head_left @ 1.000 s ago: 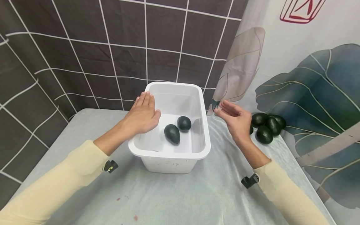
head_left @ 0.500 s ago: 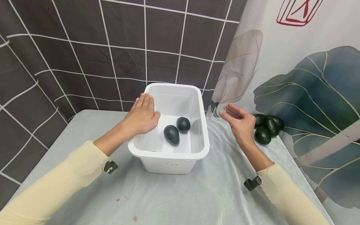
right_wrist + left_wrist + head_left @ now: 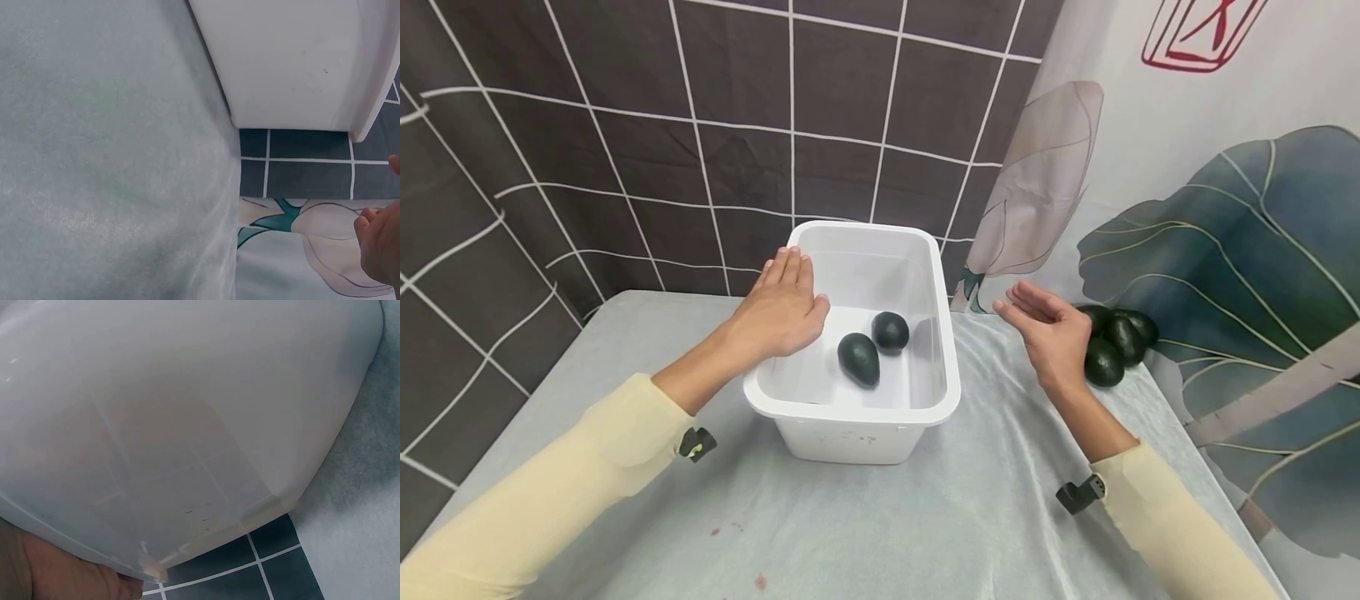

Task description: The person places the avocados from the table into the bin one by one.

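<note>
A white plastic tub (image 3: 853,440) stands on the cloth-covered table. Inside it lie two dark green avocados, one pear-shaped (image 3: 858,360) and one rounder (image 3: 891,332). My left hand (image 3: 778,310) lies over the tub's left rim, fingers straight; in the left wrist view, part of that hand (image 3: 69,572) shows against the tub's outer wall (image 3: 187,444). Right of the tub, my right hand (image 3: 1051,333) is held up with nothing in it, thumb apart from lightly bent fingers. Just beyond it, a pile of several avocados (image 3: 1123,340) is partly covered by this hand.
The grey-blue tablecloth (image 3: 880,533) spreads in front of the tub. A dark tiled-pattern curtain (image 3: 737,158) hangs close behind and at the left. On the right hangs a white curtain with a big leaf print (image 3: 1240,242), beside the table's edge.
My right hand has moved right, away from the tub and toward the avocado pile, covering more of its left side. My left hand has stayed on the rim, and the avocados have not moved.
</note>
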The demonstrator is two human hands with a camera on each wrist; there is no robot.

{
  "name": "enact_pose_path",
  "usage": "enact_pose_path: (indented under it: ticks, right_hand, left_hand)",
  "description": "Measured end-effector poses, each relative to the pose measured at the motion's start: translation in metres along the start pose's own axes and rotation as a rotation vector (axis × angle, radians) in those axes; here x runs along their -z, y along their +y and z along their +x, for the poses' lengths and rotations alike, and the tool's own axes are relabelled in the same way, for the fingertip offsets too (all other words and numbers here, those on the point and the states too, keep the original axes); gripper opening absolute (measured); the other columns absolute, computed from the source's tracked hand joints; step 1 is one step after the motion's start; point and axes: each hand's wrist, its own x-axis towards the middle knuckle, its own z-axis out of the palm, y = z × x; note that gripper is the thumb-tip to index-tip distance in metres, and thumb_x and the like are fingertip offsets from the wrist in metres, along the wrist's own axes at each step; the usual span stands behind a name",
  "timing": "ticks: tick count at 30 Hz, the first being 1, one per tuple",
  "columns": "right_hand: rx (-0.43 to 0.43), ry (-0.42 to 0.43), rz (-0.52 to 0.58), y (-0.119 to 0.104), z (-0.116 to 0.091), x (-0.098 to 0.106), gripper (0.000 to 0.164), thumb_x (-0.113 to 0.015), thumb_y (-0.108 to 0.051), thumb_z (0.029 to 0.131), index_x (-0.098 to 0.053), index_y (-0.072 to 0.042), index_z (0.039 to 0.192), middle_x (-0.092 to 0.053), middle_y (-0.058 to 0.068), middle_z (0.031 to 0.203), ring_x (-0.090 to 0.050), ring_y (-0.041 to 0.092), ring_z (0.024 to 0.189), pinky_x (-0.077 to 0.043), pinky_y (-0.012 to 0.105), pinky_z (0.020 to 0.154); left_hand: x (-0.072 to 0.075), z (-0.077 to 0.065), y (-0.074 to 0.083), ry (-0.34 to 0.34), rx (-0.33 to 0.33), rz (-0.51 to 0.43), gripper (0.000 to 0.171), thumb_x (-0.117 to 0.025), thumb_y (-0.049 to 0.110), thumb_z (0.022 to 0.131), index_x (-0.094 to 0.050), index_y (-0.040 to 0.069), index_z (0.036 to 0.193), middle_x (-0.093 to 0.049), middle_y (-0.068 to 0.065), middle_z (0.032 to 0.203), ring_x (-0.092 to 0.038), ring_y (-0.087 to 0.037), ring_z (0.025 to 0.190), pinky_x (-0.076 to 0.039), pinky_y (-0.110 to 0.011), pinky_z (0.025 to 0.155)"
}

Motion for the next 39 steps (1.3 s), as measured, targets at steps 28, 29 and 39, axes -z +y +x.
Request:
enact_pose_path:
  ticks: [28,29,39]
  right_hand:
    - [-0.067,0.068,0.031,0.018,0.005,0.024,0.054,-0.099,-0.006,0.085,-0.081,0.001,0.135,-0.087,-0.012,0.105,-0.083,-0.003,0.094,-0.063,0.011,0.085]
    - [-0.063,0.074,0.044,0.019,0.005,0.024,0.053,-0.099,-0.005,0.084,-0.081,0.002,0.134,-0.087,-0.012,0.103,-0.083,-0.002,0.094,-0.064,0.012,0.085]
    - [-0.067,0.113,0.089,0.024,0.01,0.031,0.054,-0.098,0.0,0.083,-0.079,0.008,0.133,-0.087,-0.011,0.1,-0.084,0.0,0.092,-0.064,0.013,0.085]
  left_hand:
    - [0.0,0.0,0.001,-0.004,0.002,-0.005,0.08,-0.022,0.036,0.115,-0.008,-0.015,0.174,0.003,-0.035,0.186,0.006,-0.048,0.177,0.0,-0.058,0.146]
    - [0.0,0.0,0.001,-0.004,0.002,-0.004,0.08,-0.022,0.036,0.115,-0.008,-0.015,0.174,0.003,-0.035,0.186,0.006,-0.048,0.177,0.0,-0.058,0.146]
    - [0.0,0.001,0.0,-0.007,0.003,-0.004,0.08,-0.022,0.036,0.115,-0.008,-0.015,0.175,0.003,-0.034,0.186,0.006,-0.048,0.178,0.001,-0.058,0.146]
